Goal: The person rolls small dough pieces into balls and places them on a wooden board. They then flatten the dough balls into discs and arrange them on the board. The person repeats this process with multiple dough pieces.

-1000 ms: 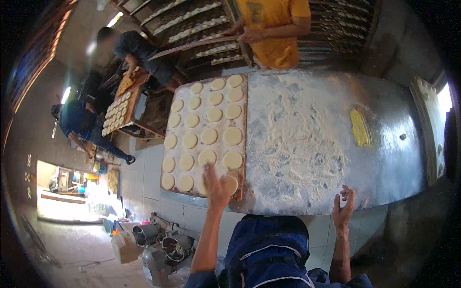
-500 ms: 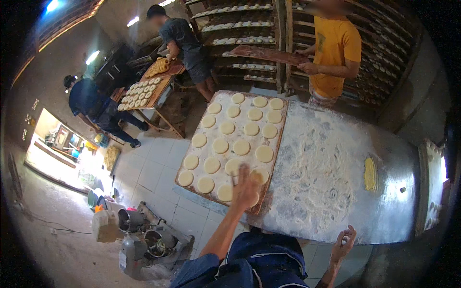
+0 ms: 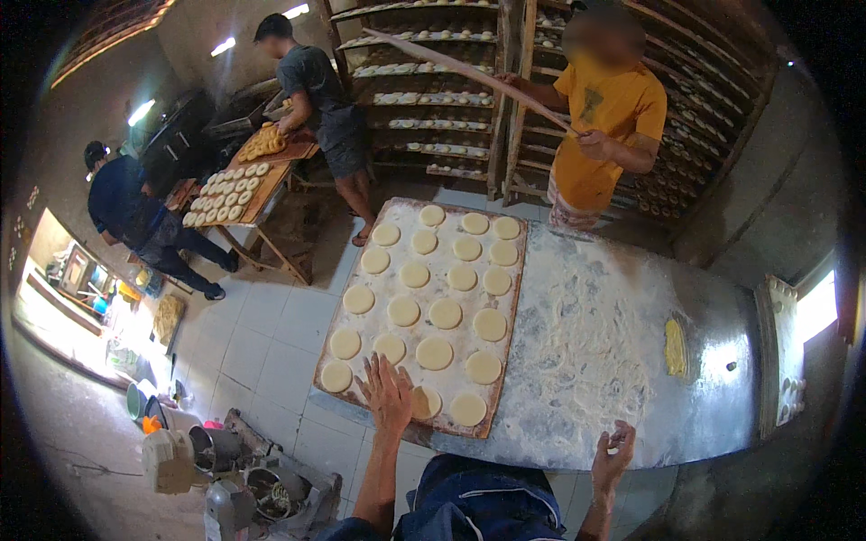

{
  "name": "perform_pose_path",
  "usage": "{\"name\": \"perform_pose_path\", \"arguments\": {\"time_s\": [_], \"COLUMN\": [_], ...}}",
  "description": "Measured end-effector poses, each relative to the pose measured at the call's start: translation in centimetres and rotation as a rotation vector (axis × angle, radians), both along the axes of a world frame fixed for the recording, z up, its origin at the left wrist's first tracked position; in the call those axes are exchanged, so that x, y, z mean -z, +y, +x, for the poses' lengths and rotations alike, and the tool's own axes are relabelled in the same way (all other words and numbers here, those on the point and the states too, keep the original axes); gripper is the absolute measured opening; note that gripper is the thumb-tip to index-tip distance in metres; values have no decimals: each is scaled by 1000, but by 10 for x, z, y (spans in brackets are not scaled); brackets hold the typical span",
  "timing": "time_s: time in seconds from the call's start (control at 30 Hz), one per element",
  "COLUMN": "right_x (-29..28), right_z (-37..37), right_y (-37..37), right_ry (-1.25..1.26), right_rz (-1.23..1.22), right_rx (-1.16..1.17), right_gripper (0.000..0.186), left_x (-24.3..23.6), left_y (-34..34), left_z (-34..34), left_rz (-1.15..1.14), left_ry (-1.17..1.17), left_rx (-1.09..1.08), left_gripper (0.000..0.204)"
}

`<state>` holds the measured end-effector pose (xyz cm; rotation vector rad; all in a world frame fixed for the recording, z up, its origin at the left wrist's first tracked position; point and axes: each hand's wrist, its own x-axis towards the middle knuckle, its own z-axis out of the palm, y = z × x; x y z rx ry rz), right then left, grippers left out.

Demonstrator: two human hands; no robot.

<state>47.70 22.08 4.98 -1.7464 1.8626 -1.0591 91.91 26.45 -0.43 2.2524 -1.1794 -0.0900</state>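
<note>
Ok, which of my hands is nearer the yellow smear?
Right. Your right hand is by the table's near edge, nearer you than the smear and slightly left of it. Your left hand is much farther left, at the board's near edge.

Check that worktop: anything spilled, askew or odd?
White powder, likely flour, lies strewn over the metal table, with a yellow smear to the powder's right; both look messy but could be deliberate. The dough rounds on the board run in slightly uneven rows, none visibly damaged.
</note>
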Motion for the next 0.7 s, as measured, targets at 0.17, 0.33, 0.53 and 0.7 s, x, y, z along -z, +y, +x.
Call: {"name": "perform_pose_path", "arguments": {"time_s": [0.17,0.33,0.53,0.7], "right_x": [10,-2,-30,5], "right_z": [34,77,85,67], "right_y": [2,-21,-36,-15], "right_ry": [-222,-273,134,-217], "right_rz": [68,177,137,306], "right_rx": [-11,-240,-343,-299], "right_gripper": [26,24,25,19], "left_x": [-4,-19,-9,37], "left_y": [4,-16,25,115], "left_z": [-2,15,21,9], "left_rz": [-82,-310,-491,-516], "left_ry": [92,147,99,300], "left_rx": [-55,-18,-206,-523], "left_gripper": [52,44,36,28]}}
